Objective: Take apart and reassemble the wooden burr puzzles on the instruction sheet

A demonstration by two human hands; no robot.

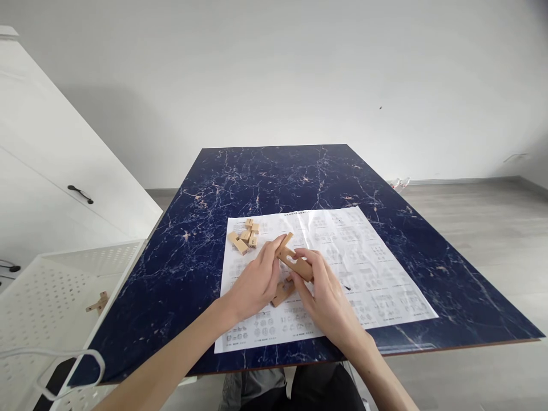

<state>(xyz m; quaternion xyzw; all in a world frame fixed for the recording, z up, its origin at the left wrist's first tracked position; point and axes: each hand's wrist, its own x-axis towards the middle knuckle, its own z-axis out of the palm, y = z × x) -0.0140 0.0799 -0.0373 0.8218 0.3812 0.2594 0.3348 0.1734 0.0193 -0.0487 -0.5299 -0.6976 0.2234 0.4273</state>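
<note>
Between my two hands, above a printed sheet (329,308), is a notched wooden puzzle piece (302,268). My right hand (323,291) pinches its right end between thumb and fingers. My left hand (257,282) is closed on a narrow wooden stick-like piece (285,242), which meets the left end of the notched piece; whether the two are joined I cannot tell. Beneath the hands another notched wooden piece (282,294) lies on the sheet, partly covered. Several small wooden blocks (245,235) lie grouped at the sheet's upper left.
The sheet, printed with rows of small diagrams, lies on a dark blue marbled table (274,177). A white perforated basket (51,291) at the left holds a wooden piece (99,303). A white cable (92,354) loops near the table's left corner. A white cabinet (51,142) stands behind.
</note>
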